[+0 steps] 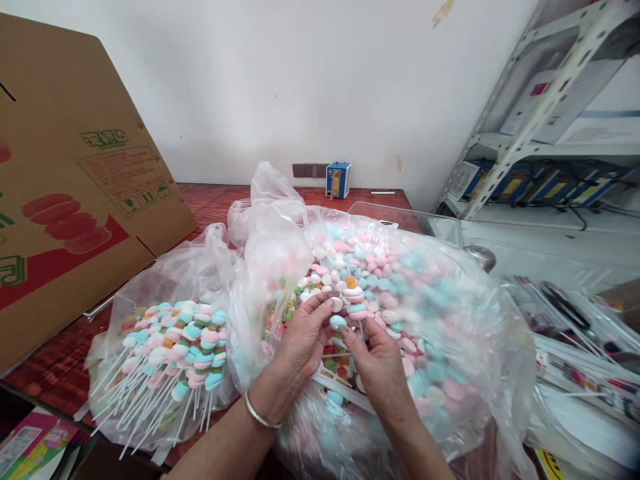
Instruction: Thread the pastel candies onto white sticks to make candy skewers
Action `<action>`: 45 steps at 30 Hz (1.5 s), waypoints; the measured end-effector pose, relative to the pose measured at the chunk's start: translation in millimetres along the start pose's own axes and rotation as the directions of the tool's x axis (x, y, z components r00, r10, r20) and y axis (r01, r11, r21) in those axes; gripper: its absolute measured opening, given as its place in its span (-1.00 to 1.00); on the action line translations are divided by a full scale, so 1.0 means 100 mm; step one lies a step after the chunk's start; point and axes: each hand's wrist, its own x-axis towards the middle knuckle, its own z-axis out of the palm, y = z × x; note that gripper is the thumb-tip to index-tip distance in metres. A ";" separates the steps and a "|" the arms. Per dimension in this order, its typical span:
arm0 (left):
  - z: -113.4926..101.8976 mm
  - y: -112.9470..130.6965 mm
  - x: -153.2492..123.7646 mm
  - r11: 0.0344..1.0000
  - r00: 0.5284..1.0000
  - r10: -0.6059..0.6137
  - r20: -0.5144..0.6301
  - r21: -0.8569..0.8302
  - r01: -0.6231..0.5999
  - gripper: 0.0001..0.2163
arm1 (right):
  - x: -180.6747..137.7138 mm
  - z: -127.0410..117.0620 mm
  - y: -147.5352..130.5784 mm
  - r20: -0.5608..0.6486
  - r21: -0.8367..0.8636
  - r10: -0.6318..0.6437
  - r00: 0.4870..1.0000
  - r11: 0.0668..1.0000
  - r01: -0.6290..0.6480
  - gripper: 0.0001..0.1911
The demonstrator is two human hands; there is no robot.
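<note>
My right hand (379,357) pinches the white stick of a marshmallow skewer (355,299), which stands upright with white, pink and blue pieces below an orange gummy at its top. A loose blue marshmallow (338,322) rests by my right thumb. Between the closed fingertips of my left hand (303,333) is a white marshmallow (337,305), close beside the skewer. Both hands are over a large clear plastic bag (505,333) full of pink, blue and white marshmallows (385,283). Colourful gummy rings (295,297) lie left of them, partly behind crumpled plastic.
At left, another plastic bag (200,257) holds many skewers (175,340), sticks towards me. A cardboard box (65,153) stands behind it on the reddish table (205,200). A small blue device (339,180) sits by the wall. Shelving (530,133) and packaged goods (585,353) are at right.
</note>
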 end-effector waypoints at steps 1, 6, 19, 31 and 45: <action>-0.01 0.01 0.00 1.000 1.000 -0.004 -0.001 0.016 0.004 -0.68 | 0.01 -0.03 0.00 0.007 0.062 0.026 1.000 0.998 -0.026 -0.69; -0.04 0.01 -0.04 0.991 0.999 -0.009 0.039 0.130 0.004 -0.66 | 0.03 -0.09 -0.03 -0.008 0.168 0.155 0.988 0.974 -0.152 -0.59; -0.14 -0.02 -0.09 0.890 0.976 0.014 0.219 0.442 -0.112 -0.52 | 0.08 -0.09 0.09 -0.067 0.138 0.147 0.987 0.981 -0.137 -0.64; -0.25 0.03 0.03 0.830 0.990 0.132 0.041 0.542 -0.133 -0.64 | -0.34 -0.33 -0.23 0.163 -0.236 0.223 0.961 0.955 -0.181 -0.55; -0.26 0.02 -0.01 0.762 0.982 0.180 0.055 0.624 -0.175 -0.59 | -0.56 -0.31 -0.33 0.272 0.058 0.530 0.803 0.824 -0.564 -0.45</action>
